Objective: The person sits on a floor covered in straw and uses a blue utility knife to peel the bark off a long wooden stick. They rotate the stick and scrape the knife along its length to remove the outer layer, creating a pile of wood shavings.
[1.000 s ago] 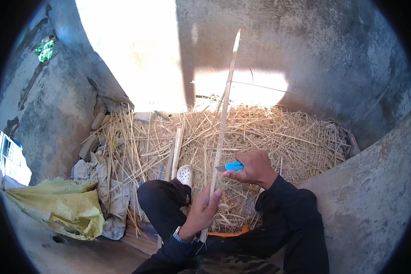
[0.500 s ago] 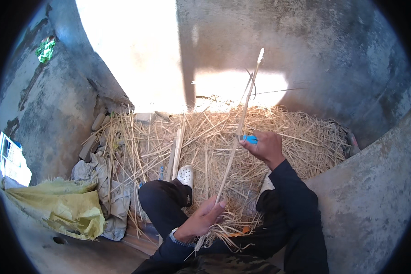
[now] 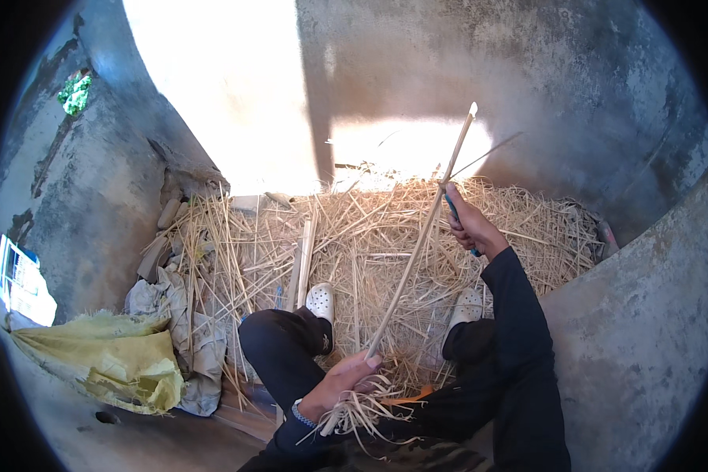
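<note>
A long pale wooden stick (image 3: 414, 263) slants up and away from my lap. My left hand (image 3: 344, 383) is closed around its lower end, with a bunch of curled shavings (image 3: 367, 411) hanging beside the fingers. Farther up, my right hand (image 3: 474, 224) is closed on a knife with a blue handle (image 3: 451, 206); most of the handle is hidden by the fingers. The knife's blade meets the stick, and a thin dark strip (image 3: 489, 153) juts out to the right from that spot.
Straw-like shavings and strips (image 3: 527, 236) cover the floor between my feet and the concrete wall (image 3: 527, 79). Two flat wooden slats (image 3: 305, 259) lie near my left pale clog (image 3: 320, 301). A torn yellow sack (image 3: 126, 354) lies at the left; a low concrete wall (image 3: 637, 330) rises at the right.
My right hand has moved up along the stick with the knife and turned. The stick's far tip has shifted right and slightly down. The thin strip now angles more upward.
</note>
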Demonstrator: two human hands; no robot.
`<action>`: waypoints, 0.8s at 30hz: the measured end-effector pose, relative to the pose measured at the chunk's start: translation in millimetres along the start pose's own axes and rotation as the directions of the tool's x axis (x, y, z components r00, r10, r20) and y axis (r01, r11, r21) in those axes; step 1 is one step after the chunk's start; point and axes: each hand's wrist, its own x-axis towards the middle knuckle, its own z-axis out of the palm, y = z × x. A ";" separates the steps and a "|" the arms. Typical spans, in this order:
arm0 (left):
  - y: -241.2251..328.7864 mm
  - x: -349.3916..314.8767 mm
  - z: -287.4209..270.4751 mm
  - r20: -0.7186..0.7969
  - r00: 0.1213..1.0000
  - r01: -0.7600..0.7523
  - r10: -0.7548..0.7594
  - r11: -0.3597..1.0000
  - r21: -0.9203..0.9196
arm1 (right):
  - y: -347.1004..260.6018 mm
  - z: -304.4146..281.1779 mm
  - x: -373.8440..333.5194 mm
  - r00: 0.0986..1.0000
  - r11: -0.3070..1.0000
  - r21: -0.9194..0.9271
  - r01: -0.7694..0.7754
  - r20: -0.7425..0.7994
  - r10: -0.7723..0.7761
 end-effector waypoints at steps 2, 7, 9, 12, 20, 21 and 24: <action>2.5 6.6 -4.5 -0.018 1.000 0.018 -0.019 0.999 -0.051 | 3.9 -8.8 -5.3 0.985 0.966 0.241 -0.096 0.160 0.059; -3.0 20.6 -10.8 0.097 0.995 0.018 0.019 0.931 -0.364 | 8.9 5.4 -17.0 0.901 0.868 -0.434 0.240 -0.234 -0.366; 3.1 22.4 -5.4 0.002 1.000 0.020 -0.021 0.916 -0.400 | 9.2 32.3 -39.4 0.772 0.639 -0.707 0.302 -0.212 -0.599; 11.8 23.5 -8.6 0.054 0.996 -0.047 0.078 0.902 -0.429 | 15.3 83.4 -75.7 0.693 0.405 -0.805 0.435 0.011 -0.721; 36.3 17.6 10.8 -0.061 0.988 -0.144 0.143 0.989 -0.013 | 16.3 94.1 -76.7 0.493 0.186 -0.832 0.523 0.118 -0.862; 36.5 17.5 11.5 -0.093 0.984 -0.153 0.151 0.988 -0.009 | 16.8 93.2 -72.7 0.458 0.165 -0.838 0.520 0.110 -0.882; 36.7 19.2 10.2 -0.107 0.980 -0.168 0.166 0.986 -0.002 | 21.0 100.4 -74.9 0.479 0.211 -0.842 0.497 0.064 -0.875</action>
